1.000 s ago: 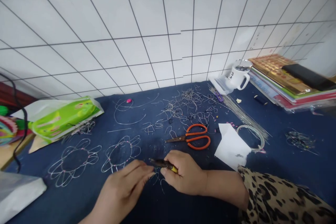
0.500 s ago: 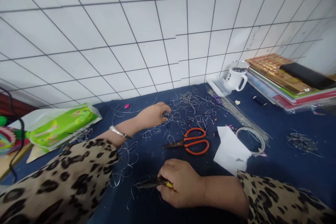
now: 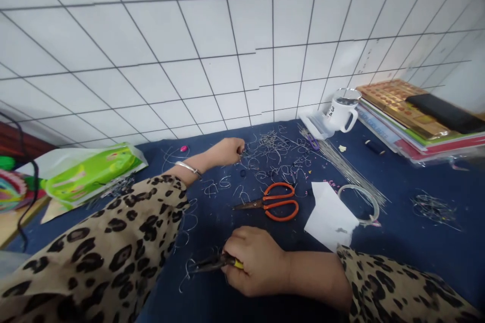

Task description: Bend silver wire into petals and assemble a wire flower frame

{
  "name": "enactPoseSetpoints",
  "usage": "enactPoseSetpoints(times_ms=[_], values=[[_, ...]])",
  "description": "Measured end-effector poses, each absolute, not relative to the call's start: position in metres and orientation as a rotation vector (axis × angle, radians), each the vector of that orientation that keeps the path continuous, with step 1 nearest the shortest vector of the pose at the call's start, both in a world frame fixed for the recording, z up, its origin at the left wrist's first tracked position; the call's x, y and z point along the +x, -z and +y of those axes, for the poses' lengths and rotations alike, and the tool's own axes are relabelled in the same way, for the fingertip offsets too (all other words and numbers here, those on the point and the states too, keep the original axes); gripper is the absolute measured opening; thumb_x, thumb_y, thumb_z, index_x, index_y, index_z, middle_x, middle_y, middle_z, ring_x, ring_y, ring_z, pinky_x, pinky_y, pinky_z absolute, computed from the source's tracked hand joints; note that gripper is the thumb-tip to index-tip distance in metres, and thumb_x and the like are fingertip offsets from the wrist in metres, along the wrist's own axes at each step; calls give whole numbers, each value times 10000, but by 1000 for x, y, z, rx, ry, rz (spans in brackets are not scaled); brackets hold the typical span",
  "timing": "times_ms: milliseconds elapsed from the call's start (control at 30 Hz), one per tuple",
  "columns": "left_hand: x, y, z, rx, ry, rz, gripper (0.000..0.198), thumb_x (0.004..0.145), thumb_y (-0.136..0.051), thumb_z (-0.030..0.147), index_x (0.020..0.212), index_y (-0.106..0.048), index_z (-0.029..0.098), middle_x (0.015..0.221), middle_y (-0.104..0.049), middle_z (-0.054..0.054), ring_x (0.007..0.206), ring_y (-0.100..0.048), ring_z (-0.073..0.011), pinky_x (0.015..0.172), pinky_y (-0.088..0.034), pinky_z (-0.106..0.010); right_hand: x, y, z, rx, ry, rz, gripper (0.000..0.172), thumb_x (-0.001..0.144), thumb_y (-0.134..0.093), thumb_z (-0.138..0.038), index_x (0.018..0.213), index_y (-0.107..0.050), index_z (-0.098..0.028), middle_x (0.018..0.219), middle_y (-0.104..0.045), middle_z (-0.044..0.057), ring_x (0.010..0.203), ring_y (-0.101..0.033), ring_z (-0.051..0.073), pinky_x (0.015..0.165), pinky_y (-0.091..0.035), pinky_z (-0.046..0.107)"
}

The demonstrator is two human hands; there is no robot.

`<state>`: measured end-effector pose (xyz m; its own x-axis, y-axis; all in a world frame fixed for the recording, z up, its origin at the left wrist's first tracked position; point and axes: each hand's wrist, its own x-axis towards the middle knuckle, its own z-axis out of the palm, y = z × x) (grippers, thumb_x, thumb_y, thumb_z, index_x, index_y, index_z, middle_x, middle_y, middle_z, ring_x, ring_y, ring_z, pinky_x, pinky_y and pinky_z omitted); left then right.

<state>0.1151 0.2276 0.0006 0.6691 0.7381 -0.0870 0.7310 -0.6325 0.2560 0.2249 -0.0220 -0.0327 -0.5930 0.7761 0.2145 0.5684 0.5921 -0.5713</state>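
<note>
My right hand (image 3: pixel 257 262) is wrapped round the yellow handles of a pair of pliers (image 3: pixel 212 263), low in the middle of the view. The jaws point left, and a bent wire (image 3: pixel 185 276) is at their tip. My left hand (image 3: pixel 229 151) reaches to the far side of the cloth with its fingers closed beside the scattered wire pieces (image 3: pixel 275 141); what they hold, if anything, is hidden. Between the two hands lie orange-handled scissors (image 3: pixel 278 202), their blades to the left. Bent wire bits (image 3: pixel 215 186) are left of the scissors.
Right of the scissors are white paper (image 3: pixel 329 217), a coil (image 3: pixel 373 202) and long straight wires (image 3: pixel 348 169). A mug (image 3: pixel 343 111) and stacked books (image 3: pixel 420 116) stand behind. A wire pile (image 3: pixel 435 207) lies far right, a green packet (image 3: pixel 94 174) left. A tiled wall (image 3: pixel 189 35) closes the back.
My left hand has moved slightly away from me, and its spread fingers have closed among the wire pieces. My right hand keeps its hold on the pliers, shifted slightly left in view.
</note>
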Motion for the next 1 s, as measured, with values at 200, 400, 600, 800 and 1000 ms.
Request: enactPoseSetpoints(times_ms=[200,400,600,800,1000], values=[[96,-36,236,2483,-187,1226,202,630,-540,162,830,-570,171,791,-634,-29,694,-562,-142,589,-408,-247,222,31,-22,-1051,-620,-2398,150,778,-494,-348,755,-506,-200,748,-571,15,695,-509,151,644,-383,252],[95,-56,241,2371,-380,1157,303,654,-541,155,955,-558,179,864,-644,-39,782,-597,-152,661,-451,-263,226,32,-23,-1002,-585,-2433,143,783,-491,-339,778,-515,-198,757,-570,14,691,-495,150,647,-370,259],[102,-41,246,2254,-369,1094,317,659,-532,116,969,-561,179,883,-660,-53,801,-623,-163,663,-468,-271,225,33,-23,-1003,-539,-2462,139,783,-485,-334,747,-487,-200,738,-550,12,678,-475,150,641,-358,265],[108,-27,244,2207,-274,1041,266,669,-526,119,926,-565,175,859,-672,-63,718,-647,-159,580,-465,-255,226,32,-23,-1006,-529,-2515,142,772,-496,-346,753,-490,-205,746,-552,10,682,-474,153,637,-358,275],[106,-34,239,2152,-249,1020,243,745,-465,124,961,-564,175,950,-665,-85,827,-659,-155,617,-481,-242,227,29,-23,-1009,-589,-2520,120,770,-503,-316,785,-509,-197,788,-573,27,725,-499,169,649,-365,284]])
